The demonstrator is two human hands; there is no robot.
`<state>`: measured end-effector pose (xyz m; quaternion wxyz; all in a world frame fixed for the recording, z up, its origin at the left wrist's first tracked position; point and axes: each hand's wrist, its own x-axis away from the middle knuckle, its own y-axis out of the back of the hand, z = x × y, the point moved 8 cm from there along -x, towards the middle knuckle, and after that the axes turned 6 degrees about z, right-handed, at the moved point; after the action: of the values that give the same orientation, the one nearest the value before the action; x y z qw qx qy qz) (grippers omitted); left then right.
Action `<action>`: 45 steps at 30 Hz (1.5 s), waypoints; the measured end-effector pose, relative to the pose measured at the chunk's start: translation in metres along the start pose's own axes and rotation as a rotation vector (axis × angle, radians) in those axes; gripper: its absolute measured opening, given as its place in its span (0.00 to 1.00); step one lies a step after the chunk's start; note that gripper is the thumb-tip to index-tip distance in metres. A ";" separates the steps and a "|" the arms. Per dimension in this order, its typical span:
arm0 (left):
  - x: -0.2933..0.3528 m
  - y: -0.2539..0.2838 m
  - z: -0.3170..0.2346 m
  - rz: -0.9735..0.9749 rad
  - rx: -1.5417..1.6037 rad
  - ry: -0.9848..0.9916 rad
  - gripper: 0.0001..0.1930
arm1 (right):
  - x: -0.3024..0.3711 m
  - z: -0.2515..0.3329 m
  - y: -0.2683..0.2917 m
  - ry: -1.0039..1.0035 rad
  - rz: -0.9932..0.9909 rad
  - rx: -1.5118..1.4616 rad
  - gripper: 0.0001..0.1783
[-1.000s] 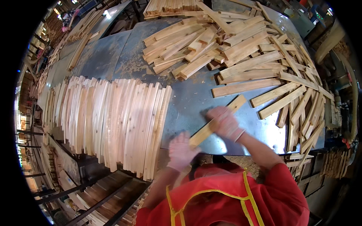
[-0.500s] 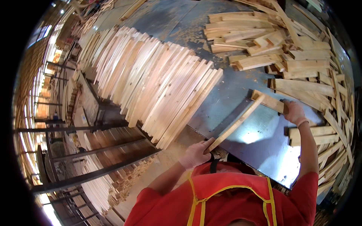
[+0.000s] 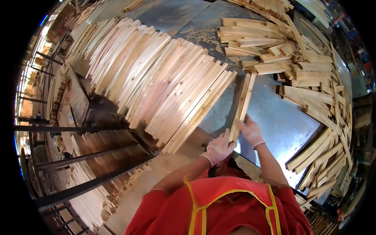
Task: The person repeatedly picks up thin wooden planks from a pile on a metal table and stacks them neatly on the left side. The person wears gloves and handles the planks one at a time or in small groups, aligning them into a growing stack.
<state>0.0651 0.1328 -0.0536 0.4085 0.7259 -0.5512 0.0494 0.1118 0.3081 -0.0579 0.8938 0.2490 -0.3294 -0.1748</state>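
Note:
Two narrow wooden boards (image 3: 243,105) lie side by side, pointing away from me over the metal table. My left hand (image 3: 219,149), in a pale glove, is closed round their near end. Against the right side of the boards, a little farther up, rests my right hand (image 3: 251,131), also gloved. Its fingers curl at the board edge, with the fingertips partly hidden. Left of the boards is a long row of similar boards (image 3: 184,94) packed edge to edge, with a narrow gap of table between.
The metal table (image 3: 274,107) carries sawdust at its far part. A loose pile of boards (image 3: 254,33) covers its far right, and more boards (image 3: 317,156) lie jumbled along the right edge. Dark metal rails (image 3: 94,178) stand at the lower left, above stacked wood.
My right hand has come left and nearer, bringing the second board alongside the first. The first board has turned more upright in view. My left hand has shifted slightly right and farther away.

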 end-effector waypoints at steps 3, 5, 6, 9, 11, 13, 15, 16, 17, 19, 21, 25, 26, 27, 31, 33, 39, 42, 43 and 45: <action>0.018 0.024 -0.001 0.074 -0.389 -0.102 0.47 | 0.004 0.001 -0.018 -0.264 0.148 0.208 0.57; 0.030 0.060 0.015 -0.189 -0.676 -0.167 0.48 | 0.005 0.004 -0.019 -0.285 0.142 0.173 0.56; 0.040 0.082 0.024 -0.445 -0.813 -0.185 0.47 | 0.004 0.001 -0.019 -0.272 0.118 0.133 0.55; 0.041 0.108 0.052 -0.403 -1.010 -0.088 0.41 | 0.003 -0.003 -0.023 -0.250 0.072 0.067 0.50; 0.040 0.103 0.055 -0.433 -1.088 -0.134 0.37 | 0.007 0.007 -0.020 -0.266 0.057 0.088 0.46; 0.037 0.089 0.058 -0.404 -1.109 -0.164 0.35 | 0.005 -0.002 -0.023 -0.255 0.039 0.024 0.42; 0.030 0.069 0.059 -0.330 -1.074 -0.167 0.33 | 0.006 -0.002 -0.024 -0.212 0.024 -0.046 0.40; 0.028 0.063 0.060 -0.349 -1.032 -0.204 0.32 | 0.006 -0.004 -0.025 -0.213 0.020 -0.041 0.40; 0.026 0.056 0.062 -0.370 -0.990 -0.238 0.32 | 0.005 -0.007 -0.024 -0.214 0.018 -0.035 0.40; 0.021 0.062 0.054 -0.383 -0.845 -0.297 0.32 | -0.002 -0.017 -0.026 -0.201 0.021 -0.058 0.41; 0.015 0.077 0.058 -0.301 -0.762 -0.051 0.32 | -0.005 -0.017 -0.026 -0.196 -0.003 -0.022 0.42; 0.013 0.089 0.062 -0.230 -0.631 0.123 0.34 | -0.014 -0.012 -0.034 -0.217 0.017 -0.083 0.42; 0.017 0.095 0.059 -0.194 -0.563 0.131 0.35 | -0.020 -0.012 -0.037 -0.195 0.009 -0.119 0.41; 0.028 0.102 0.058 -0.222 -0.565 0.080 0.37 | -0.020 -0.001 -0.035 -0.182 -0.009 -0.084 0.41; 0.075 0.168 0.061 -0.268 -0.510 0.028 0.43 | -0.036 0.045 -0.063 -0.150 0.103 -0.073 0.42; 0.065 0.209 0.080 -0.184 -0.684 0.200 0.43 | -0.041 0.081 -0.078 -0.096 0.141 0.024 0.43; 0.068 0.282 0.177 -0.627 -1.116 0.109 0.36 | -0.042 0.080 -0.036 0.039 0.306 0.123 0.45; 0.061 0.278 0.197 -0.551 -0.998 0.314 0.40 | -0.047 0.020 0.066 0.063 -0.074 0.416 0.42; 0.058 0.279 0.178 -0.487 -0.956 0.398 0.42 | -0.051 0.000 0.102 0.041 -0.191 0.570 0.42; 0.054 0.278 0.178 -0.558 -0.918 0.383 0.44 | -0.048 -0.028 0.152 0.059 -0.328 0.735 0.41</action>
<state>-0.2152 -0.0394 0.0063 0.7723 0.5700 -0.2197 -0.1743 0.1193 0.4644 -0.0152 0.7147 0.6060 -0.3003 -0.1784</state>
